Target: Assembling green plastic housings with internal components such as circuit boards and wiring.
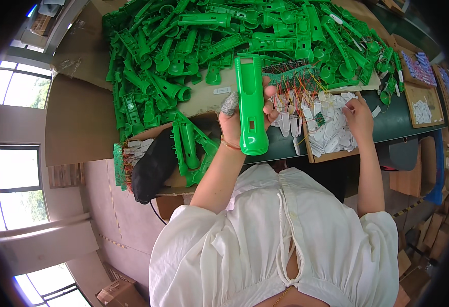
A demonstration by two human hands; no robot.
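My left hand [230, 124] is closed around a green plastic flashlight housing [251, 110], held upright in front of me. A grey wrap covers the thumb. The housing has a long recess at its top, a small rectangular window lower down and a rounded, ribbed bottom end. My right hand [359, 118] is over the right side of a shallow box [311, 157] of small white plastic pieces [332, 135]. Its fingers are pinched together among them; what they hold, if anything, is too small to tell. Green circuit boards with red and yellow wires [298, 79] lie beside the box.
A large heap of green housings [194, 38] covers the far table. More housings [188, 146] and a black cloth-like item [155, 166] are in a carton at left. Another tray [424, 110] with white pieces sits at far right. Cartons [117, 292] stand on the floor.
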